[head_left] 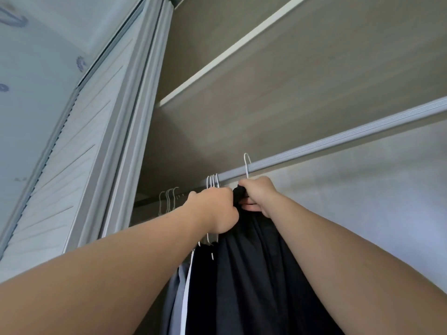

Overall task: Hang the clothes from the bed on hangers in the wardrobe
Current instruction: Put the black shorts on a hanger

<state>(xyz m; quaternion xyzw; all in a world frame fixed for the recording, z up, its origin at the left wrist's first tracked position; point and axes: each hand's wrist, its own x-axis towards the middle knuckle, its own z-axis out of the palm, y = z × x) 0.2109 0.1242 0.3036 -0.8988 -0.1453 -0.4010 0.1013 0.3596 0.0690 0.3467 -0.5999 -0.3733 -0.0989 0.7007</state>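
Observation:
A black garment [254, 274] hangs below the grey wardrobe rail [338, 141], on a white wire hanger whose hook [246, 165] rises beside the rail. My right hand [258, 193] grips the top of the garment and the hanger neck just under the rail. My left hand [215, 211] is curled around the hangers and dark fabric to the left of it. Whether the hook sits over the rail cannot be told.
Several white hanger hooks [212, 181] crowd the rail by my left hand, and more empty hangers [169, 199] hang further left. A grey garment [174, 298] hangs at lower left. The sliding door [84, 153] stands to the left, a shelf [242, 76] overhead.

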